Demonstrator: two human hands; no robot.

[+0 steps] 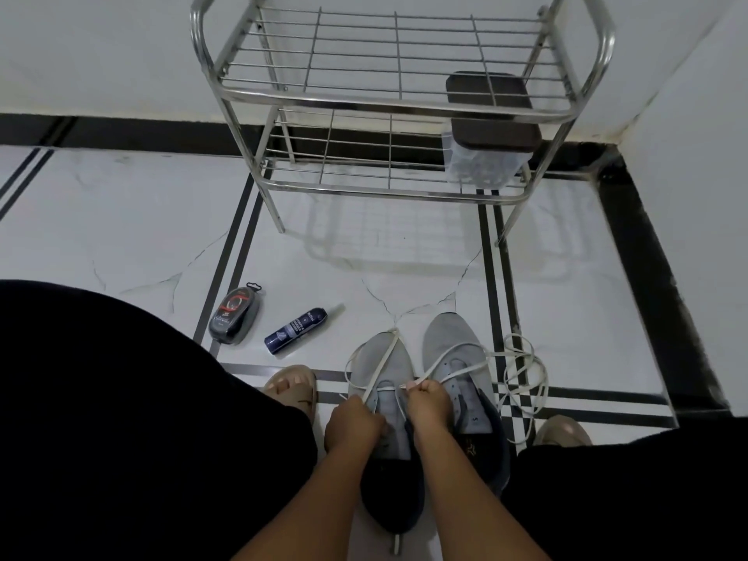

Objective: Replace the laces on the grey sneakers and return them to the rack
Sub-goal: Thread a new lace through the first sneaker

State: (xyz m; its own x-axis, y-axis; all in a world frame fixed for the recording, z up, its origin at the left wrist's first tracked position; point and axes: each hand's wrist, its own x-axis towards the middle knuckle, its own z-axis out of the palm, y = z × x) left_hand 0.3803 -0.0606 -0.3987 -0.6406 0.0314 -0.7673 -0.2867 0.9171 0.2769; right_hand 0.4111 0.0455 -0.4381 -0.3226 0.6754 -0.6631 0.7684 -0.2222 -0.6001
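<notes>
Two grey sneakers stand side by side on the floor between my knees, toes pointing away. The left sneaker point(378, 360) has a white lace point(386, 350) running loose over its toe. My left hand point(352, 425) grips the sneaker's left side by the eyelets, fingers curled. My right hand point(427, 402) pinches the lace's end above the tongue. The right sneaker point(451, 342) has another strand lying across it. A second white lace point(522, 374) lies coiled on the floor to its right. The steel shoe rack point(388, 99) stands ahead against the wall.
A clear plastic box with a dark lid point(489, 127) sits on the rack's lower shelf at the right. A shoe polish sponge case point(234, 315) and a dark spray can point(297, 327) lie on the tiles to the left. My sandalled feet point(293, 388) flank the sneakers.
</notes>
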